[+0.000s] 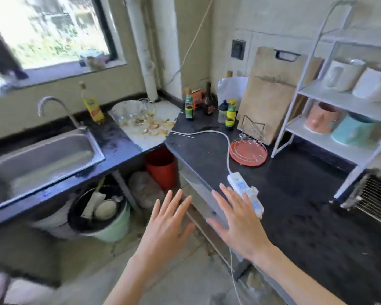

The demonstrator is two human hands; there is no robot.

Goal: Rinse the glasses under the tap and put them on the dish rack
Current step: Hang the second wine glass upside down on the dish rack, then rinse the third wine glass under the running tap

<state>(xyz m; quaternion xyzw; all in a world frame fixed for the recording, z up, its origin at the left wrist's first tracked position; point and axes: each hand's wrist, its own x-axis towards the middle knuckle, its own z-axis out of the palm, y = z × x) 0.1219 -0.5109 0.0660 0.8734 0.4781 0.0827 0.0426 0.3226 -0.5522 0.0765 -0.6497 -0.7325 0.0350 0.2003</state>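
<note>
both hands empty, fingers spread: left hand (pixel 167 219) over the floor, right hand (pixel 240 221) at the surface (pixel 306 216) edge by the power strip (pixel 244 190); glasses (pixel 139 115) right of the sink (pixel 42 155), tap (pixel 53 106) behind it, red dish rack (pixel 248 153) further right

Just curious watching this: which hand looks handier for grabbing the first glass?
Probably the left hand: both are open and empty, but it hangs on the side of the glasses and sink; the right hand hovers over the power strip.

Sink (pixel 42 159) brushed steel, dull sheen; tap (pixel 53 106) shiny metal. Glasses (pixel 139 113) clear (smeared orange). Countertop (pixel 295 205) dark, matt, speckled. Cutting board (pixel 271 100) pale wood. Power strip (pixel 244 190) white plastic.
</note>
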